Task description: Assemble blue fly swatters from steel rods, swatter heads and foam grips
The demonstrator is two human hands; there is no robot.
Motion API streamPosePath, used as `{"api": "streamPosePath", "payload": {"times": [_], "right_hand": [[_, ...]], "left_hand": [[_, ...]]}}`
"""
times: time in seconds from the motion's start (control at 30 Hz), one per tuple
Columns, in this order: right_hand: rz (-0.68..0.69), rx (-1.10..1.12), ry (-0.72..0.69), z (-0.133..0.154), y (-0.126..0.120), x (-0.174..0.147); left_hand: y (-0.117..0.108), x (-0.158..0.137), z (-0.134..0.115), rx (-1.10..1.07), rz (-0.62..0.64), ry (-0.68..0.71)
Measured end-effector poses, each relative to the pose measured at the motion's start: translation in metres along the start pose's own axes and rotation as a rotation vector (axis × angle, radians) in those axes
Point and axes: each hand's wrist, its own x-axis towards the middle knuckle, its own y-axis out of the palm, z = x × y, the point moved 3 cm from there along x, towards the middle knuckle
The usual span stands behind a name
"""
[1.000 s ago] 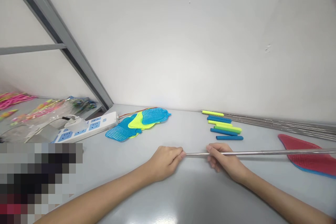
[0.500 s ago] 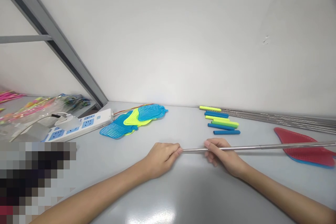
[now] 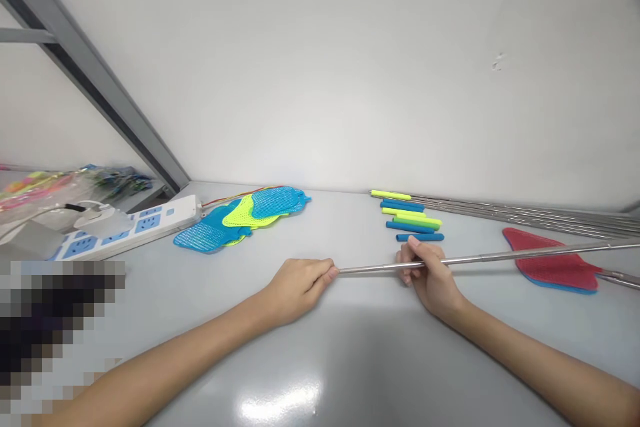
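My left hand is closed round the thin end of a telescopic metal rod, whose tip is hidden inside the fingers. Further along, my right hand grips the same rod with the thumb on top and fingers curled. The rod slants slightly up to the right and passes out of view, crossing above a red fly swatter head. A blue swatter head lies under the red one. Just beyond my right hand are several blue and yellow handle sleeves.
Blue and yellow swatter heads overlap on the grey table at left. Beside them lies a white power strip with a plug and cable. Several metal rods lie along the wall. Bagged items sit far left.
My right hand has slid rightward along the rod, widening the gap from my left hand. The rod's right part now tilts higher. The whole view has shifted slightly.
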Motion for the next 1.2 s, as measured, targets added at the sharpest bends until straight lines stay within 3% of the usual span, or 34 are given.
{"api": "streamPosePath", "payload": {"times": [0.17,0.37,0.87,1.2], "right_hand": [[-0.070,0.185,-0.043,0.004,-0.002,0.002],[-0.122,0.108,0.007,-0.003,-0.005,0.004],[0.117,0.072,0.062,-0.005,0.005,0.001],[0.279,-0.073,0.046,-0.006,0.013,-0.004]], "left_hand": [[-0.001,0.001,-0.001,-0.040,-0.024,-0.019],[-0.002,0.001,0.002,-0.100,-0.033,-0.053],[-0.002,-0.001,0.004,-0.142,-0.035,0.005],[0.000,-0.002,0.004,-0.087,-0.019,0.034]]}}
